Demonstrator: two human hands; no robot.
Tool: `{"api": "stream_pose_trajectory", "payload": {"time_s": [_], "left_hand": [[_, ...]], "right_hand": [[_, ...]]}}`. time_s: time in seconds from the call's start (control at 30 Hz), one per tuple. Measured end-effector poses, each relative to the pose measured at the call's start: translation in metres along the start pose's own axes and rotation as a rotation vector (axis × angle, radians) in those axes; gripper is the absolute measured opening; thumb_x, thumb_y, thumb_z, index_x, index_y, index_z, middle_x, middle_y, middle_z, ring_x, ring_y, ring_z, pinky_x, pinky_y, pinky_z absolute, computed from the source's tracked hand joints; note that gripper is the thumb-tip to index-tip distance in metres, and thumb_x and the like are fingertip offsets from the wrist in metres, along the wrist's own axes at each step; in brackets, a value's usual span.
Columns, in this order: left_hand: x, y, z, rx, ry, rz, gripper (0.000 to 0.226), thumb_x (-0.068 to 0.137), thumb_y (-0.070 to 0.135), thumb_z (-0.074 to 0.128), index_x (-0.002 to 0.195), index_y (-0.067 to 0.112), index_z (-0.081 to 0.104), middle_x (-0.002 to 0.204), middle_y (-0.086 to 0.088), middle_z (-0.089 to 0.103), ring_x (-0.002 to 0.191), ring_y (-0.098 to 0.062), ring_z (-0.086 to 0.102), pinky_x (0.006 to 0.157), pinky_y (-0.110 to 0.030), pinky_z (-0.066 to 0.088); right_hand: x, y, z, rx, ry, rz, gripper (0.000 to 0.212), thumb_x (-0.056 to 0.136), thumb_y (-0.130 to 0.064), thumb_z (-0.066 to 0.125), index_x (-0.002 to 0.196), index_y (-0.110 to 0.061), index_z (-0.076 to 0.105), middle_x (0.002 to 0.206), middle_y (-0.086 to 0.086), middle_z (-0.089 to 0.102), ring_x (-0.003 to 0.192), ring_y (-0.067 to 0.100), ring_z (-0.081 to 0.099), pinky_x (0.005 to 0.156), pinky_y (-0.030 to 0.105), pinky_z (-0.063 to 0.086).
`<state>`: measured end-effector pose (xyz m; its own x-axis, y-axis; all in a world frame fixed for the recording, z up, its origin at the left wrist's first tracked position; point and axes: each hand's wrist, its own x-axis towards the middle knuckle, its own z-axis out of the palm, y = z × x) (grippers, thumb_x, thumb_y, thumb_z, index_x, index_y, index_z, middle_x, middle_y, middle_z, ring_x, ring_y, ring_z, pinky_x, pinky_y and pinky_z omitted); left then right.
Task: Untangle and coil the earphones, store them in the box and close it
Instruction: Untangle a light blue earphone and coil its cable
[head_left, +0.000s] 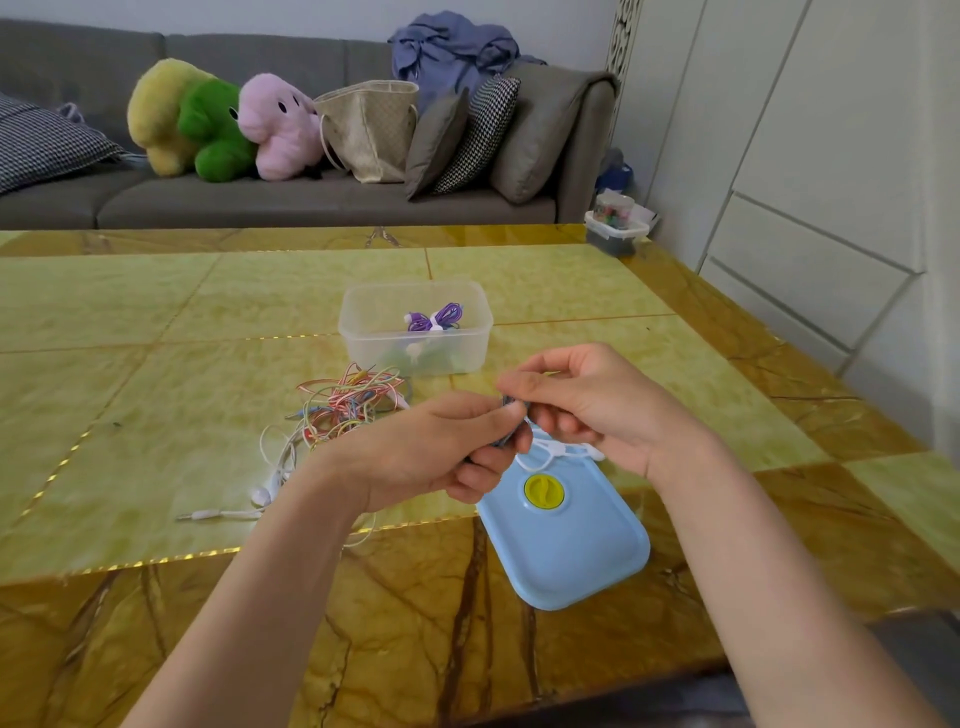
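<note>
Mid-coiling: left hand (441, 447) and right hand (587, 405) both pinching grey earphone bundle (511, 415) above blue lid (566, 545); next, drop into clear box (415, 327).

The left hand (441, 447) and right hand (587, 405) cover nearly all of the dark earphone cable (511, 402) pinched between them, so its length and coiling cannot be told. At six o'clock both forearms run off the frame edge. The frosted wall of the box (415, 348) blurs whatever lies beneath the purple earphones (434, 318).
</note>
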<state>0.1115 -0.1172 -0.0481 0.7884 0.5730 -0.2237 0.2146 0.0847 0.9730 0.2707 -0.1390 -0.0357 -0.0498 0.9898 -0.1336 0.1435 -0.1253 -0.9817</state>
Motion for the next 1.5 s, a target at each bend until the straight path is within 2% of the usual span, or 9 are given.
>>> {"api": "stream_pose_trajectory", "payload": {"time_s": [0.23,0.4,0.77,0.9,1.0,1.13,1.27,1.37,1.5], "left_hand": [[0.022,-0.008,0.013,0.366,0.273,-0.079,0.033,0.102,0.017,0.03,0.07,0.015,0.037,0.058,0.003,0.029,0.037,-0.003,0.027,0.039,-0.014,0.024],[0.024,-0.014,0.007,0.562,0.357,0.024,0.031,0.102,0.017,0.029,0.073,0.017,0.04,0.063,0.002,0.036,0.051,-0.01,0.032,0.049,-0.023,0.027],[0.009,0.005,0.001,-0.401,0.131,0.091,0.03,0.1,0.029,0.034,0.077,0.016,0.047,0.055,0.009,0.033,0.042,-0.002,0.026,0.038,-0.012,0.016],[0.013,-0.002,-0.006,-0.336,0.303,0.012,0.03,0.1,0.027,0.039,0.073,0.017,0.046,0.052,0.009,0.033,0.04,-0.003,0.028,0.038,-0.013,0.016],[0.013,-0.011,-0.015,-0.279,0.497,-0.018,0.031,0.101,0.025,0.038,0.071,0.017,0.046,0.048,0.01,0.042,0.036,-0.002,0.037,0.033,-0.012,0.025],[0.018,-0.019,-0.016,-0.226,0.637,-0.055,0.035,0.102,0.024,0.033,0.071,0.014,0.044,0.052,0.004,0.059,0.041,-0.004,0.057,0.039,-0.013,0.043],[0.029,-0.024,-0.008,-0.1,0.592,-0.027,0.04,0.103,0.02,0.026,0.067,0.011,0.039,0.048,0.004,0.064,0.048,-0.008,0.064,0.053,-0.018,0.047],[0.036,-0.031,-0.007,0.127,0.652,0.057,0.04,0.103,0.017,0.027,0.066,0.01,0.042,0.057,0.006,0.066,0.062,-0.016,0.064,0.08,-0.035,0.051],[0.038,-0.027,-0.002,0.204,0.704,0.098,0.037,0.103,0.018,0.027,0.069,0.012,0.043,0.075,0.005,0.064,0.062,-0.005,0.059,0.059,-0.022,0.046]], "right_hand": [[0.007,0.01,0.003,-0.107,0.118,-0.007,0.013,0.08,-0.014,0.072,0.074,-0.008,0.063,0.056,0.007,0.056,0.037,0.006,0.042,0.036,0.015,0.03],[0.009,0.009,0.002,-0.036,0.066,-0.071,0.007,0.08,-0.004,0.069,0.084,-0.002,0.064,0.07,0.015,0.06,0.046,0.011,0.051,0.045,0.016,0.043],[0.003,-0.005,-0.001,0.078,0.092,-0.297,0.008,0.082,0.006,0.063,0.079,-0.002,0.063,0.068,0.015,0.055,0.047,0.009,0.046,0.048,0.015,0.041],[0.012,0.007,0.003,-0.027,0.192,-0.27,0.003,0.085,-0.004,0.065,0.083,-0.005,0.067,0.066,0.009,0.062,0.051,0.011,0.054,0.053,0.02,0.048],[0.02,0.02,-0.004,-0.437,0.255,-0.087,0.025,0.086,-0.022,0.065,0.086,0.002,0.069,0.076,0.015,0.068,0.057,0.017,0.058,0.062,0.032,0.051],[0.021,0.044,0.013,-0.962,0.15,0.083,0.036,0.08,-0.027,0.069,0.053,-0.01,0.053,0.056,0.009,0.048,0.059,0.024,0.047,0.054,0.028,0.035],[0.024,0.052,0.021,-1.064,0.181,0.11,0.036,0.08,-0.006,0.057,0.052,-0.019,0.038,0.06,0.001,0.036,0.071,0.03,0.045,0.065,0.03,0.035],[0.023,0.05,0.017,-1.107,0.201,0.099,0.032,0.08,-0.008,0.054,0.053,-0.017,0.04,0.06,0.002,0.037,0.07,0.03,0.044,0.056,0.026,0.034],[0.023,0.046,0.005,-0.834,0.229,0.017,0.018,0.079,-0.024,0.068,0.074,-0.01,0.058,0.071,0.002,0.055,0.069,0.021,0.052,0.052,0.025,0.037]]}}
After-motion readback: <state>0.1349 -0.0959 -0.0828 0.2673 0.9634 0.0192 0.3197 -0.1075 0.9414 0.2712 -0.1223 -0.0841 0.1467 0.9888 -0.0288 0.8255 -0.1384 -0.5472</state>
